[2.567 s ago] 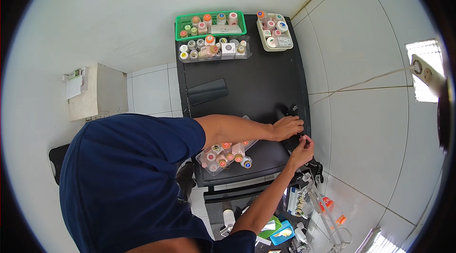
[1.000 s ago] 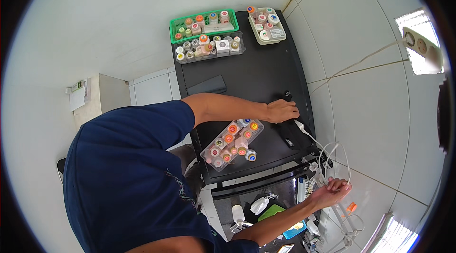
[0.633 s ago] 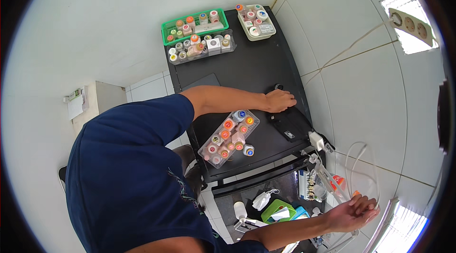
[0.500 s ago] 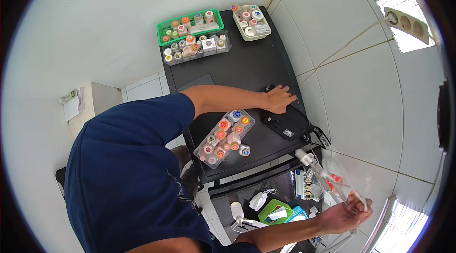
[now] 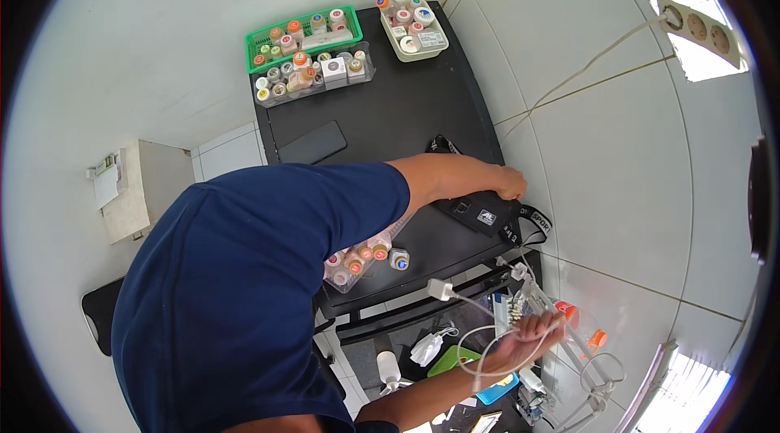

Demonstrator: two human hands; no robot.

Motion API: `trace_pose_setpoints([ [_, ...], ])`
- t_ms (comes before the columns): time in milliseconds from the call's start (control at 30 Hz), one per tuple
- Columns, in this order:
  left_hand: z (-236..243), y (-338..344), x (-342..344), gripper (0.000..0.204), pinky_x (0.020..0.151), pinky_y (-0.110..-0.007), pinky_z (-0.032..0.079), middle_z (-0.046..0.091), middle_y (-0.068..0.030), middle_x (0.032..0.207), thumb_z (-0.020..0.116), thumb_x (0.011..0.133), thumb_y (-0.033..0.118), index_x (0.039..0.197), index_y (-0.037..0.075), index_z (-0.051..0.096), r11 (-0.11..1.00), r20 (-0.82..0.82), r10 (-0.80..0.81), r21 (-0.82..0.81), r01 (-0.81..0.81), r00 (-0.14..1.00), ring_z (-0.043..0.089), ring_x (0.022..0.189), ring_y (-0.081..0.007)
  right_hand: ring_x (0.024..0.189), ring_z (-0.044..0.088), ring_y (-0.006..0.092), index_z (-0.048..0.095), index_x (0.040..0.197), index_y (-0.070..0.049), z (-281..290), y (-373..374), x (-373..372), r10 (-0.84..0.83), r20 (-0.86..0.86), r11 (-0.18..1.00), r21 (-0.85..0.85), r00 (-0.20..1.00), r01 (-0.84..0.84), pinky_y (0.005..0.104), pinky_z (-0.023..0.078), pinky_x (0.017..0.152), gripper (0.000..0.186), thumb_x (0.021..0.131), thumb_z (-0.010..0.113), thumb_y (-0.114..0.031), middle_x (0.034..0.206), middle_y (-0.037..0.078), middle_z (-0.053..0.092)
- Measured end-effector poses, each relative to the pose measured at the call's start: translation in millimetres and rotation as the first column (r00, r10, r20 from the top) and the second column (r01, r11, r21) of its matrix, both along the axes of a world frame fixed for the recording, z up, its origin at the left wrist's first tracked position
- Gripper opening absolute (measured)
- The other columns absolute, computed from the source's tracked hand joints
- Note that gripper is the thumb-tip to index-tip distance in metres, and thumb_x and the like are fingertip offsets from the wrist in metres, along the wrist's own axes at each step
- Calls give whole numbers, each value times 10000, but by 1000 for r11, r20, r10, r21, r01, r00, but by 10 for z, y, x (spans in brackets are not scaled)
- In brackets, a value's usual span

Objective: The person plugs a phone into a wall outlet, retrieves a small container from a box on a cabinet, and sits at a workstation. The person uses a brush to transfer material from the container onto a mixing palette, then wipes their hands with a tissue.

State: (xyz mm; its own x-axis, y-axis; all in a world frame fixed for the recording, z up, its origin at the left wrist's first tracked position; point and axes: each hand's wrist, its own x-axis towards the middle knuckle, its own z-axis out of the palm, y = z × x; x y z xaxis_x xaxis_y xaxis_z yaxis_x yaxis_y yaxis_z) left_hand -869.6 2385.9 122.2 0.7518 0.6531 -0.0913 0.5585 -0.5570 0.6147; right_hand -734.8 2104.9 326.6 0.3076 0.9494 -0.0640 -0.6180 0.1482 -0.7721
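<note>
Now our hands are apart: our left hand [image 5: 512, 182] has shifted right along the black pouch [image 5: 473, 218], grip unclear, while our right hand [image 5: 530, 335] grasps the white charger [image 5: 440, 290], clear of it

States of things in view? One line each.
Black pouch: flat on table
Left hand: at pouch's edge, grip unclear
Right hand: curled round white cable
Cable: loosely looped
White plug: hanging free
Power strip: one socket filled, two free
Blue-capped bottle: closed
</note>
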Motion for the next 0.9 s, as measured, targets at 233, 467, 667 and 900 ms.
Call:
trace_pose_setpoints([
  [233,-80,54,-82,158,750,-441,532,719,-94,884,677,740,120,891,138,720,985,200,165,21,-172,966,678,900,-324,423,390,62,493,785,-114,-608,789,-99,143,98,896,-436,985,-86,195,288,363,312,958,619,-341,596,-9,469],
  [467,48,-5,-23,110,760,-437,508,699,-112,872,654,798,81,904,86,684,999,303,1,41,-14,953,666,895,-316,449,509,159,638,908,-76,-1889,1497,161,231,704,853,-478,671,209,298,386,415,177,889,673,-249,661,63,590],
  [667,15,32,-281,117,766,-421,499,690,-113,908,643,824,69,938,64,670,996,384,-75,-14,87,920,657,901,-308,966,649,363,670,1149,-105,-1798,1844,-167,360,848,931,-301,-388,207,454,503,828,309,856,650,-203,1106,164,667],
  [900,-133,98,-944,142,767,-411,505,683,-104,928,668,827,93,966,79,693,988,353,-119,-50,146,928,661,907,-281,966,637,370,672,1078,-87,-1743,2029,-198,290,788,957,-251,-544,146,470,507,792,210,926,559,-178,1065,155,654],
])
